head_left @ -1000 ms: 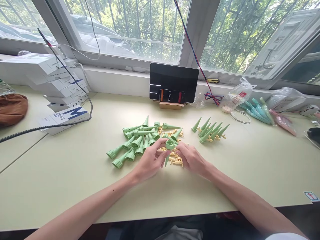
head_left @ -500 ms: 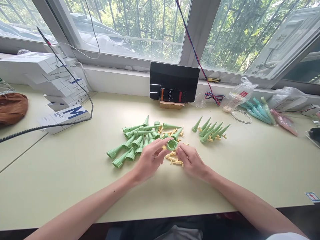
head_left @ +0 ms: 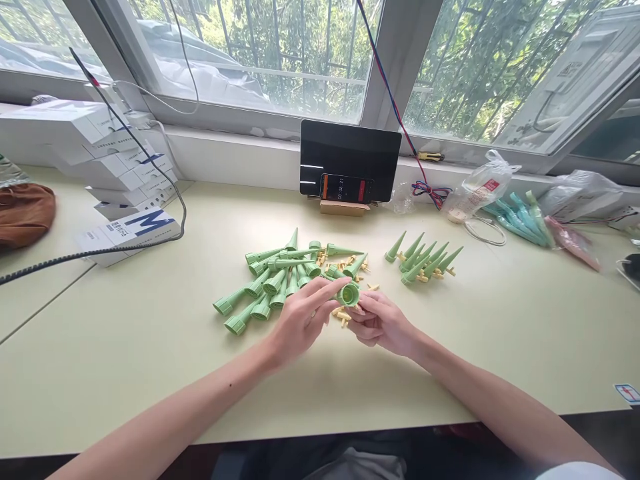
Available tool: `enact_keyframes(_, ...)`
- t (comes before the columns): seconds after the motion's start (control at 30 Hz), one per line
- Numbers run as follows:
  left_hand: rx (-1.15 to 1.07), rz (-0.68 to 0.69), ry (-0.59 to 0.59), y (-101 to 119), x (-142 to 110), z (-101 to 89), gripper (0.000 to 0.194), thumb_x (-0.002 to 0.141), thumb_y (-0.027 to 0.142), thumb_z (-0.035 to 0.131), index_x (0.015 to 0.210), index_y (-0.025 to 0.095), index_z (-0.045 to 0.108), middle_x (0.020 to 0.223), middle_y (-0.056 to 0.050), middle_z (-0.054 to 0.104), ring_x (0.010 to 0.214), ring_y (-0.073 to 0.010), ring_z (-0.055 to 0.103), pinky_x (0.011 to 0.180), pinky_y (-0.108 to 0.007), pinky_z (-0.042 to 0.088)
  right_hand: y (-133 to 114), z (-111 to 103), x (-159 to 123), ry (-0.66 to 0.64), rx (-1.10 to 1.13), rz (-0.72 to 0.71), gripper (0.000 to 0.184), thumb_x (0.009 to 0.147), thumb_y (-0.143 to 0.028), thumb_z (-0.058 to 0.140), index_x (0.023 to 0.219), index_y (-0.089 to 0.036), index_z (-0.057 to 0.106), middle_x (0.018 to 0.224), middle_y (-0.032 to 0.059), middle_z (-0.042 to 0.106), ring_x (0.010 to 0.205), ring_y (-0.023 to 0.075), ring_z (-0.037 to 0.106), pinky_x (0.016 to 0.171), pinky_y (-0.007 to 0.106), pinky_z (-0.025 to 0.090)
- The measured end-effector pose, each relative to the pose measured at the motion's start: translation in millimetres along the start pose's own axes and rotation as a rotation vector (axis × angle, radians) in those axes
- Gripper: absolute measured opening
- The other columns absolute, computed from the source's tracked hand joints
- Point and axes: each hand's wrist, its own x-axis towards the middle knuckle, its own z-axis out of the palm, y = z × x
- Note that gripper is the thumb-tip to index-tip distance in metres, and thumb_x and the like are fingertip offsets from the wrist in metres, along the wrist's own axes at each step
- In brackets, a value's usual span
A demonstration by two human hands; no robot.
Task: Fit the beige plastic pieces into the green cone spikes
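Note:
My left hand [head_left: 300, 321] is closed around a green plastic watering spike [head_left: 349, 295], with its round open end turned towards me. The spike's pointed end is hidden. My right hand [head_left: 383, 325] is pinched together against the spike's right side. What its fingertips hold, if anything, is hidden. Small yellow plastic valves [head_left: 343, 316] lie on the table under and behind my hands. To the left, a heap of green watering spikes [head_left: 273, 283] lies with many open ends facing me. Off to the right, a group of spikes [head_left: 423, 262] has yellow valves fitted in their sides.
A phone [head_left: 346, 189] showing a timer leans on a black tablet [head_left: 350, 157] at the back. White boxes [head_left: 125, 173] are stacked at the left, with a black cable [head_left: 90, 253] across. Plastic bags [head_left: 483, 187] lie at the back right of the table [head_left: 320, 407].
The spike's open end has tilted and shifted slightly right and down. My right fingers have moved in under its rim, with more fingers curled below it. My left hand is almost still.

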Motion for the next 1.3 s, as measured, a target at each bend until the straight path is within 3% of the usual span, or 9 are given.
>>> enact_keyframes(0.17,-0.028,-0.085,0.015,1,-2,3.1,0.037,0.099,0.019,0.048,0.134,0.029,0.056,0.091,-0.002,0.058,0.057,-0.0068,0.054,0.050,-0.018,0.046,4,4,3,0.119,-0.126,-0.047,0.043,0.095,-0.053,0.049,0.070,-0.021,0.038,0.058,-0.0098,0.021,0.043,0.0048,0.018,0.042,0.020,0.014)
enact_keyframes(0.37,-0.295,-0.409,0.073,10,4,5.5,0.028,0.096,0.030,0.054,0.123,0.023,0.056,0.093,-0.001,0.055,0.046,-0.0034,0.049,0.042,-0.020,0.044,16,5,3,0.446,-0.731,-0.396,0.031,0.100,-0.044,0.044,0.083,-0.019,0.050,0.059,-0.0059,0.040,0.049,0.0082,0.034,0.047,0.023,0.030)
enact_keyframes(0.5,-0.448,-0.536,0.041,16,7,2.7,0.034,0.094,0.035,0.058,0.125,0.022,0.053,0.092,-0.001,0.055,0.044,-0.0038,0.050,0.039,-0.021,0.043,17,-2,3,0.496,-1.060,-0.560,0.023,0.100,-0.036,0.047,0.087,-0.018,0.055,0.071,-0.0006,0.050,0.059,0.0106,0.043,0.055,0.024,0.037)
enact_keyframes(0.67,-0.499,-0.580,-0.011,19,8,2.1,0.035,0.093,0.039,0.060,0.122,0.021,0.052,0.087,0.000,0.058,0.040,-0.0034,0.049,0.037,-0.020,0.041,15,-5,2,0.536,-1.188,-0.687,0.021,0.099,-0.030,0.048,0.083,-0.019,0.054,0.069,-0.0003,0.052,0.059,0.0111,0.045,0.055,0.024,0.038)
enact_keyframes(0.83,-0.502,-0.584,-0.046,20,7,4.3,0.033,0.092,0.041,0.059,0.118,0.020,0.052,0.088,-0.001,0.060,0.040,-0.0031,0.049,0.037,-0.019,0.041,16,-2,1,0.570,-1.202,-0.742,0.025,0.098,-0.028,0.049,0.074,-0.020,0.053,0.061,-0.0028,0.046,0.052,0.0100,0.040,0.051,0.023,0.034)
enact_keyframes(1.03,-0.446,-0.505,-0.053,14,1,10.9,0.029,0.094,0.036,0.058,0.118,0.021,0.053,0.080,0.001,0.056,0.042,-0.0039,0.047,0.039,-0.019,0.043,18,2,1,0.599,-1.069,-0.639,0.038,0.099,-0.035,0.045,0.064,-0.021,0.042,0.055,-0.0038,0.039,0.048,0.0094,0.033,0.047,0.024,0.028)
enact_keyframes(1.3,-0.165,-0.112,-0.045,6,-6,12.0,0.031,0.097,0.020,0.053,0.126,0.027,0.058,0.089,-0.003,0.063,0.054,-0.0066,0.050,0.052,-0.020,0.047,15,10,-1,0.557,-0.793,-0.467,0.042,0.098,-0.043,0.047,0.063,-0.020,0.045,0.053,-0.0038,0.040,0.046,0.0090,0.035,0.043,0.024,0.031)
